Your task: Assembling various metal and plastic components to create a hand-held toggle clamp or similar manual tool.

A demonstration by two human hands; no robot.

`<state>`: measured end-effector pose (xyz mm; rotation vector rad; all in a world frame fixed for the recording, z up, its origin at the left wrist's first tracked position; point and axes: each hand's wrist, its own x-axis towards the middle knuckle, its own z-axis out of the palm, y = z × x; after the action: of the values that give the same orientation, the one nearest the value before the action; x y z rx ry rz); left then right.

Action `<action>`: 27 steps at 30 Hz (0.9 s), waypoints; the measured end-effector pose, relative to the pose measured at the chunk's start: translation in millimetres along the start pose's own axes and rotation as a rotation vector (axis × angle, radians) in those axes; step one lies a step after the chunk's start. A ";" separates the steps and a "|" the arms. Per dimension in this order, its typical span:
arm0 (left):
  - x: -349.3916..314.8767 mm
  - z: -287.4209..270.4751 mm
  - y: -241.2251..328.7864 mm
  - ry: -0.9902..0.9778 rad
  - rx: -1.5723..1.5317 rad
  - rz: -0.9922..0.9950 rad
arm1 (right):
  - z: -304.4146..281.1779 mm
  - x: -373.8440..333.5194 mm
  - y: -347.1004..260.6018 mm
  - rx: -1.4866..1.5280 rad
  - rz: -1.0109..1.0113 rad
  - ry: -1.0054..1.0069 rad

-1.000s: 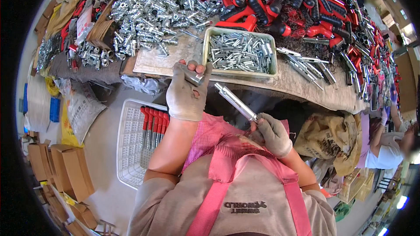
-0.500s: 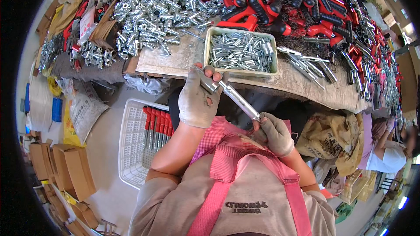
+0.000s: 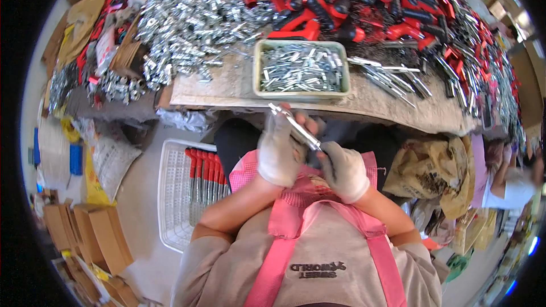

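A shiny silver metal tube (image 3: 305, 135) slants between my two gloved hands, close in front of my apron. My left hand (image 3: 278, 156) is closed round its upper part, with the far end showing above the fingers. At the near end, my right hand (image 3: 345, 171) is closed on the same tube, thumb and fingers pressed together. Motion blurs the left fingers, and whether a separate fitting sits in that palm cannot be made out. Just beyond the hands, a pale tray (image 3: 301, 92) full of small metal pins stands on the table edge.
Silver fittings (image 3: 187, 23) lie heaped at the far left, red-and-black handles (image 3: 341, 5) at the far right. Loose metal tubes (image 3: 389, 79) lie right of the tray. A white crate (image 3: 163, 193) with red-handled tools (image 3: 206, 167) stands low at my left. A person (image 3: 509, 185) sits at far right.
Both hands have come closer together and the tube shows a shorter length between them. My left hand has moved down and right, with the tube's far end now above its fingers.
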<state>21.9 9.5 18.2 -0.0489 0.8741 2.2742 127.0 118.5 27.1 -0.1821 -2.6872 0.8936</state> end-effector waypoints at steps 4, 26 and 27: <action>0.9 0.2 -4.9 -0.085 -0.264 0.094 | 2.1 3.7 1.8 0.010 0.000 -0.074; 22.3 -22.7 32.8 0.007 -0.258 0.020 | -133.5 -39.7 223.9 -0.532 0.624 0.864; 22.8 -20.3 29.4 -0.015 -0.250 -0.021 | -142.6 -39.0 241.7 -0.609 0.752 0.804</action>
<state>-17.7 -4.9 13.4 -0.1520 0.5746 2.3487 215.8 383.5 -19.5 -1.4028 -1.9875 0.0371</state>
